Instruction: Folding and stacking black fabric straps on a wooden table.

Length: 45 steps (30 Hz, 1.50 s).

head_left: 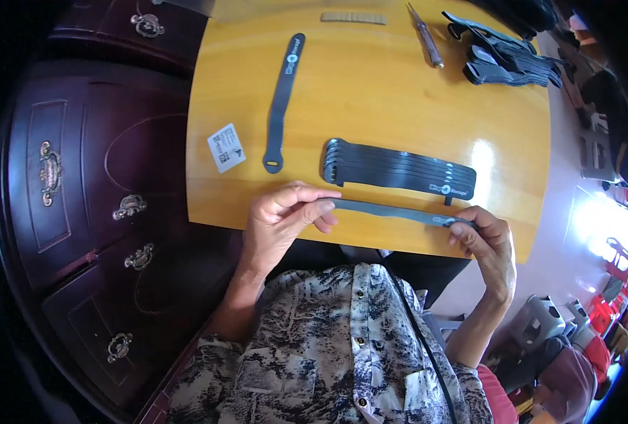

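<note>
Between my two hands a dark grey strap (pixel 392 211) is stretched along the near edge of the table. My left hand (pixel 286 219) pinches its left end between thumb and forefinger. At the other end, my right hand (pixel 489 247) grips the strap by its printed part. Just beyond it lies a neat stack of similar straps (pixel 399 168), overlapped like a fan, with a narrow end sticking out at the near right. A single strap (pixel 280 106) with a slotted end lies lengthwise to the left of the stack.
On the yellow table (pixel 370 85) are a white printed card (pixel 226 148), a tan ridged strip (pixel 353 18), a slim screwdriver-like tool (pixel 427 41) and a loose heap of dark straps (pixel 505 56). Dark wooden drawers (pixel 67 169) stand left. Grey stools (pixel 538 321) and other people are at right.
</note>
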Available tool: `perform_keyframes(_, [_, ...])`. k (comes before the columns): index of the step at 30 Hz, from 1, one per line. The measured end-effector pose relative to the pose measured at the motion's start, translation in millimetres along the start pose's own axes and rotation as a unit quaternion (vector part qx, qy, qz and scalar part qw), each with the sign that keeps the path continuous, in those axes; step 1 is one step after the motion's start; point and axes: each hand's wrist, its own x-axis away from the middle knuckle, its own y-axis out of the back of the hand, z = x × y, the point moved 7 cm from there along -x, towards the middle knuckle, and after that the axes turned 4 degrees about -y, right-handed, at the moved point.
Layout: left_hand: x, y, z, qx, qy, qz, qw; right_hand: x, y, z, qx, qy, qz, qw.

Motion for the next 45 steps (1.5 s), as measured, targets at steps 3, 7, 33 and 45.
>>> perform_keyframes(3, [-4,-4,5,0.018,0.029,-0.021,0.999,0,3,-4,-0.027,0.012,-0.019,0.999])
perform_keyframes(7, [-7,-5,4,-0.053,-0.002,-0.040,0.998,-5,6,-5,-0.058,0.017,-0.053,0.997])
perform_keyframes(33, [-2,4,12,-0.037,0.005,-0.089,0.995,-4,21,-21,-0.081,0.007,-0.177,0.981])
perform_keyframes(45, [-7,5,12,-0.018,0.012,-0.143,0.990,-4,20,-26,-0.099,0.015,-0.210,0.972])
